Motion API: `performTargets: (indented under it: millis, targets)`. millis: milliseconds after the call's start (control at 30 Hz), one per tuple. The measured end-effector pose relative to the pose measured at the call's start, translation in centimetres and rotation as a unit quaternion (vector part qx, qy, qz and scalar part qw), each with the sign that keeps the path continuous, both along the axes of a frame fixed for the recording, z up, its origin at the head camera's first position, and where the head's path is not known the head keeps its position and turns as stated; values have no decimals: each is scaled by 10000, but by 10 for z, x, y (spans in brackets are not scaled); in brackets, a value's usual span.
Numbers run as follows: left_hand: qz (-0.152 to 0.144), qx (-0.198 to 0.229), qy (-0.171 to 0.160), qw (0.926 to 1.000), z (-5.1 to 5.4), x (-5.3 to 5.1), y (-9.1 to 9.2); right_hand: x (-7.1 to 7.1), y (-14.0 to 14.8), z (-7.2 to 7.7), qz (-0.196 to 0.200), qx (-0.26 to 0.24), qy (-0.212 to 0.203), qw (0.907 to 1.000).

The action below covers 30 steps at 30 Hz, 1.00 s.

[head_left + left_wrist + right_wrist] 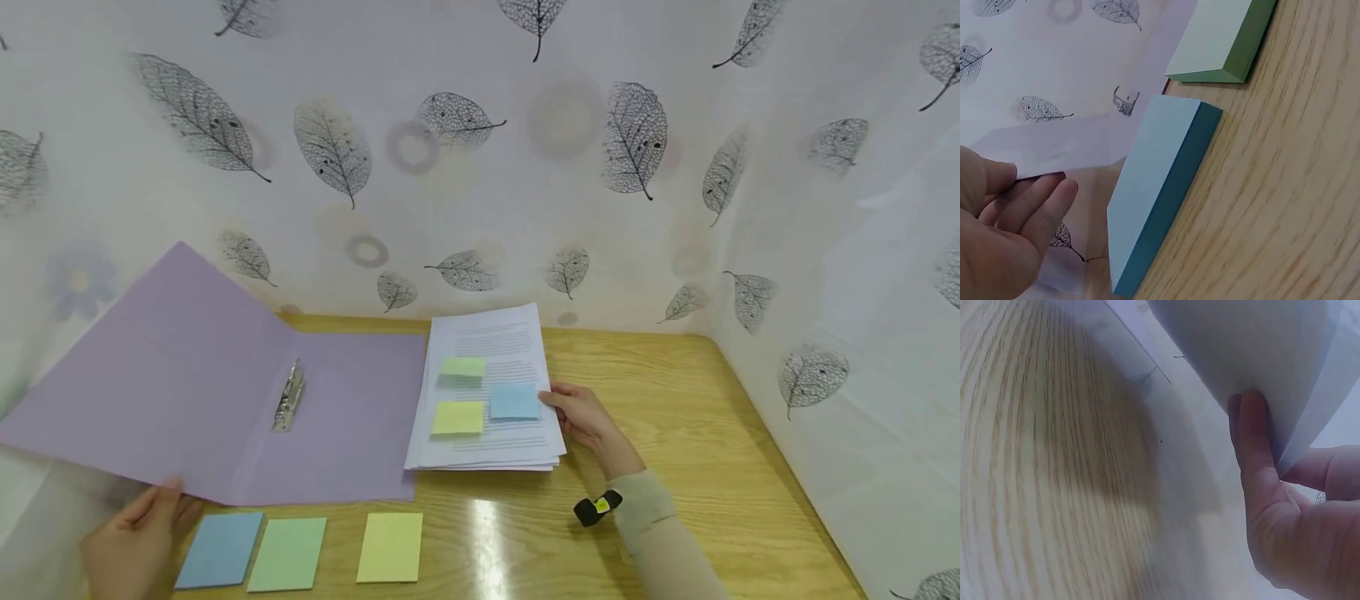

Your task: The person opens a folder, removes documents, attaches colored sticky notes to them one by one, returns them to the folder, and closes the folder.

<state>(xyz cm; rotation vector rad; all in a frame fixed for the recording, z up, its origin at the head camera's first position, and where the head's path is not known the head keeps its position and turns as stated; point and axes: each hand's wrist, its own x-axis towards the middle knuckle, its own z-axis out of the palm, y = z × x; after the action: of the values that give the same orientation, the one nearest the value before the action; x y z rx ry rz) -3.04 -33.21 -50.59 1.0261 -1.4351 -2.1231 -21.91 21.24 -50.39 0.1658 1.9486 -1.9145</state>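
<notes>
A purple folder (352, 417) lies spread on the table, its left cover raised at a slant. My left hand (138, 533) pinches the lower edge of that cover between thumb and fingers, as the left wrist view also shows. A metal clip (288, 398) sits near the folder's spine. My right hand (588, 417) grips the right edge of a stack of printed papers (480, 333), thumb on one side and fingers beneath. The stack overlaps the folder's right edge. On its top sheet are a green sticky note (462, 367), a yellow sticky note (457, 419) and a blue sticky note (514, 402).
Along the table's front lie a blue sticky-note pad (220, 550), a green pad (287, 554) and a yellow pad (390, 547). A leaf-patterned curtain (480, 200) stands behind and beside the wooden table (697, 433). A black device (597, 507) is at the right wrist.
</notes>
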Motion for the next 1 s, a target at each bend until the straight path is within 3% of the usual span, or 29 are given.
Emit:
performTargets:
  millis: [67,233,300,467,667,800,1000]
  targets:
    - [-41,-39,190,9998,-2,-2,3,1,-1,1,25,-32,10,10000]
    - [-395,-814,692,9935,-5,-5,20,2,-1,1,87,-48,97,9999]
    - [-570,-1031,682,9907,-5,-6,28,3,-1,1,111,-58,136,9998]
    - [-928,-1509,212,9840,-5,-10,54,4,-2,1,100,-87,119,9998]
    - [-992,-1489,462,9828,-3,-15,94,5,-4,0,32,-65,70,9999]
    - [-1163,-1585,657,9783,-3,-18,113,5,-7,-1,-111,-41,-5,9999]
    - [-1501,-1710,593,9720,-5,-24,134,5,-13,-4,-177,-102,-82,9998]
